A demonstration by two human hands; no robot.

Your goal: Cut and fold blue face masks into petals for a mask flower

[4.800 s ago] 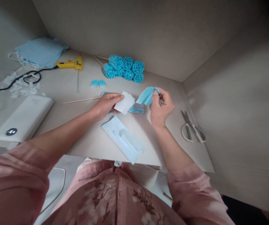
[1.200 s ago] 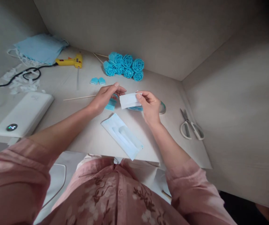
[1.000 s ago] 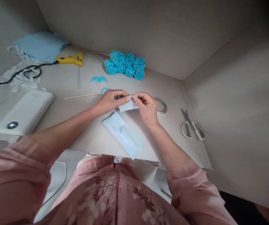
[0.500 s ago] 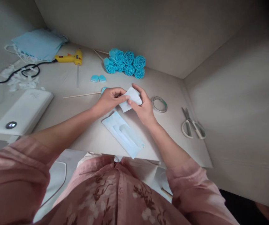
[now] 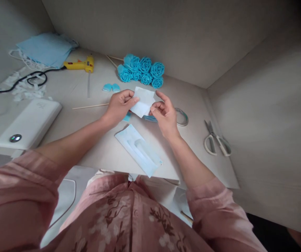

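Between my hands is a small stack of pale square pieces of thin sheet, fanned slightly apart. My left hand pinches their left edge between thumb and fingers. At their lower right corner, my right hand pinches with thumb and curled fingers, its index finger raised. Below lies a flat light blue mask piece without ear loops, slanting toward the table edge. Bits of blue material show under the held pieces, partly hidden. A thin wooden stick runs left from behind my left hand.
Several blue rosettes on sticks lie at the back. Two blue petals sit before them. A yellow glue gun, masks, white scraps and a power bank are left; a tape roll and scissors right.
The held pieces have been raised and spread, now showing as separate squares. My right hand has shifted slightly right and down, uncovering blue material beneath.
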